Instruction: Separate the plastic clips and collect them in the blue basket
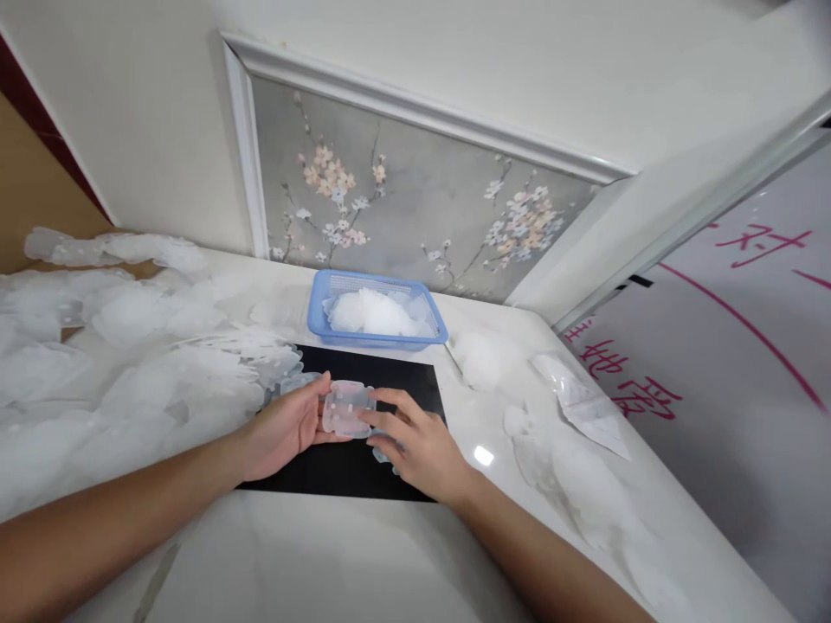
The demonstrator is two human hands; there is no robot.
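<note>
Over a black mat (338,481), my left hand (286,430) holds a thin, translucent plastic piece (349,408) with rounded, notched edges, its thumb at the left edge and its fingers underneath. My right hand (419,441) has its curved fingertips on the right side of the same piece. Below the right fingers shows another clear piece (383,452); whether it lies on the mat or touches the thumb I cannot tell. More clear pieces (295,381) lie on the mat behind my left hand.
A blue basket (316,316) with whitish translucent pieces stands behind the mat by the wall. Heaps of similar pieces (162,381) cover the left of the white marbled table (292,554). Several more, and a clear plastic bag (590,411), lie at the right.
</note>
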